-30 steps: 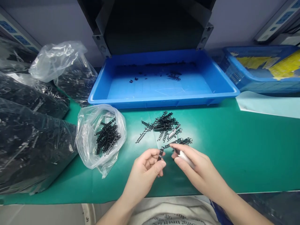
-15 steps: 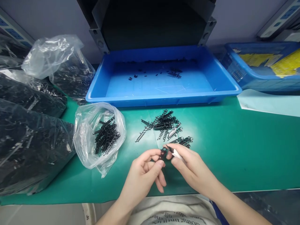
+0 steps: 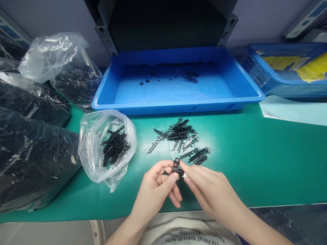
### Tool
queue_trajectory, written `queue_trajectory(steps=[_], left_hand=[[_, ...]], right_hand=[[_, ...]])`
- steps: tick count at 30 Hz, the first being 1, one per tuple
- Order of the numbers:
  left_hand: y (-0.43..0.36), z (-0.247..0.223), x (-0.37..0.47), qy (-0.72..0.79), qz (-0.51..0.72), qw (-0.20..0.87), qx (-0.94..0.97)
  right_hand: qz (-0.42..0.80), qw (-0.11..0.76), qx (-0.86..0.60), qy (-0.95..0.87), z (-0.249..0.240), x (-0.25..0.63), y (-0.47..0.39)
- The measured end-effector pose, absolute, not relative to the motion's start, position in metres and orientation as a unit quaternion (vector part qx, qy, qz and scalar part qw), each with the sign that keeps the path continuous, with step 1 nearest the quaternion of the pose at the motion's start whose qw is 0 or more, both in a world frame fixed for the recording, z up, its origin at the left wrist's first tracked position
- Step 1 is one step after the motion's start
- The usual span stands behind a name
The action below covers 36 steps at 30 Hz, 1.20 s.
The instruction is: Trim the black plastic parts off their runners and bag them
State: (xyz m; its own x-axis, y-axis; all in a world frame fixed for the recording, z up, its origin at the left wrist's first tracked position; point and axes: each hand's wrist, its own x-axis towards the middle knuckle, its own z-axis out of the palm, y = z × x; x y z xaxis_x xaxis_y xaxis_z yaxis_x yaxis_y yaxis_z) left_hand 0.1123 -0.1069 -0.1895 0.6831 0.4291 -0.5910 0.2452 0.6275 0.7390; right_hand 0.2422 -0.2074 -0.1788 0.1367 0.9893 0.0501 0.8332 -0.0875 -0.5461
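A small black plastic part (image 3: 176, 162) with a ring at its top is pinched between the thumb and fingers of my left hand (image 3: 155, 187). My right hand (image 3: 213, 187) is closed around a small white and black tool (image 3: 184, 174), mostly hidden by its fingers, and meets the part from the right. Beyond my hands lies a pile of black ladder-like strips (image 3: 180, 131), with a smaller group of strips (image 3: 200, 155) nearer my right hand. An open clear bag (image 3: 87, 149) holding more black strips stands left of my hands.
A blue tray (image 3: 178, 108) with a few small black pieces stands behind the pile. Large filled plastic bags (image 3: 35, 153) crowd the left side. At the right are a blue basket (image 3: 283, 88) with yellow contents and a pale sheet (image 3: 293, 110).
My right hand has turned and moved inward, bringing the tool against the black part. More of the small strip group now shows above it. My left hand has barely moved.
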Motion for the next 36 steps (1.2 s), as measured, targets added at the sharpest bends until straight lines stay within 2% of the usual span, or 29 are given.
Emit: queue_trajectory(steps=[15, 22, 26, 28, 30, 33, 36], left_hand=[[-0.112, -0.189, 0.114, 0.408, 0.058, 0.793, 0.449], [-0.118, -0.197, 0.118, 0.435, 0.093, 0.774, 0.451], [-0.116, -0.201, 0.114, 0.434, 0.099, 0.761, 0.472], [-0.113, -0.201, 0.11, 0.449, 0.109, 0.733, 0.498], [-0.111, -0.199, 0.108, 0.461, 0.119, 0.706, 0.523], [-0.111, -0.194, 0.107, 0.481, 0.131, 0.674, 0.545], [-0.113, -0.191, 0.11, 0.497, 0.133, 0.65, 0.56]], right_hand=[[0.159, 0.262, -0.723, -0.62, -0.186, 0.235, -0.209], [0.078, 0.272, -0.757, -0.589, -0.196, 0.218, -0.21], [0.076, 0.27, -0.764, -0.58, -0.2, 0.233, -0.205], [0.065, 0.242, -0.789, -0.561, -0.202, 0.255, -0.198], [0.066, 0.174, -0.824, -0.535, -0.202, 0.282, -0.189], [0.134, 0.046, -0.839, -0.526, -0.198, 0.317, -0.174], [0.183, -0.015, -0.819, -0.544, -0.197, 0.331, -0.167]])
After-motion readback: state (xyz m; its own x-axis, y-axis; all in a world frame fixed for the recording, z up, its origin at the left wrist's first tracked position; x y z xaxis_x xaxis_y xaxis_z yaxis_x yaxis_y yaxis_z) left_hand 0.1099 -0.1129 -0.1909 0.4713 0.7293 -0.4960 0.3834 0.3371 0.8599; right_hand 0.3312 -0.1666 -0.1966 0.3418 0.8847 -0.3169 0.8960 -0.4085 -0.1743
